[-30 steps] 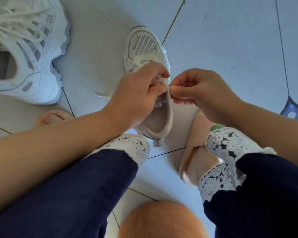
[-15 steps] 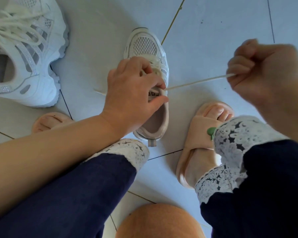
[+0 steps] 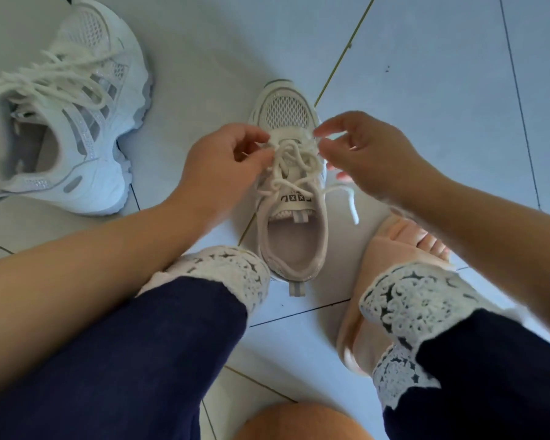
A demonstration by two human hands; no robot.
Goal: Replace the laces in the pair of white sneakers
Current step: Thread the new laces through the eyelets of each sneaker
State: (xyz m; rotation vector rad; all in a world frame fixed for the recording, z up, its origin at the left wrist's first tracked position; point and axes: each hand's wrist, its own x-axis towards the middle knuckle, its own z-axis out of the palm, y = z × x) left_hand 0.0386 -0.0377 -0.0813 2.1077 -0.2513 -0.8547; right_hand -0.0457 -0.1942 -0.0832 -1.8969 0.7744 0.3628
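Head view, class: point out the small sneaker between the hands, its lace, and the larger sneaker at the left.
small sneaker (image 3: pixel 286 114), head view, mesh toe.
lace (image 3: pixel 279 166), head view, loops over the tongue.
larger sneaker (image 3: pixel 96 182), head view, white side panel.

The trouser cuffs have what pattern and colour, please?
White floral lace, on navy trouser cuffs; best in the head view.

Small white sneaker (image 3: pixel 294 201) mid frame, toe up, lace (image 3: pixel 283 166) loose. Big white sneaker (image 3: pixel 86 173) upper left, laces (image 3: pixel 45 77) messy.
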